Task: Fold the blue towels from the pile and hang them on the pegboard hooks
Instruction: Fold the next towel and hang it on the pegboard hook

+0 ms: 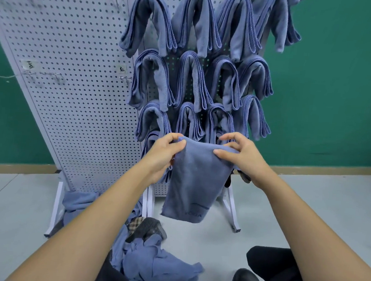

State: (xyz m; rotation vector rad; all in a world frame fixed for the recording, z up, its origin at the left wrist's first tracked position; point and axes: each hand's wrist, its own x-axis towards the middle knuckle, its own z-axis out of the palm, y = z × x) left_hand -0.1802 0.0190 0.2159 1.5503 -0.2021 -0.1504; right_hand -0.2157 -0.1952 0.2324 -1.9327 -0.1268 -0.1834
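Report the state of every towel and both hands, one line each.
Held towel: folded, hanging from both hands, not yet on a hook.
Left hand: grips its top left corner.
Right hand: pinches its top right corner.
Hung towels: folded, draped over pegboard hooks.
Pile: crumpled, unfolded, on the floor.

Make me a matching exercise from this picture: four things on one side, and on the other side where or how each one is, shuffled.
Things:
1. held towel
2. towel pile
3. hung towels
4. left pegboard panel

States:
A. crumpled on the floor
B. folded and draped in rows, up on the right
C. carries bare hooks and paper labels, no towels
D. pinched along its top edge by the left hand and right hand, hanging down

Pairs: 1-D, 2-A, 3-B, 4-C.
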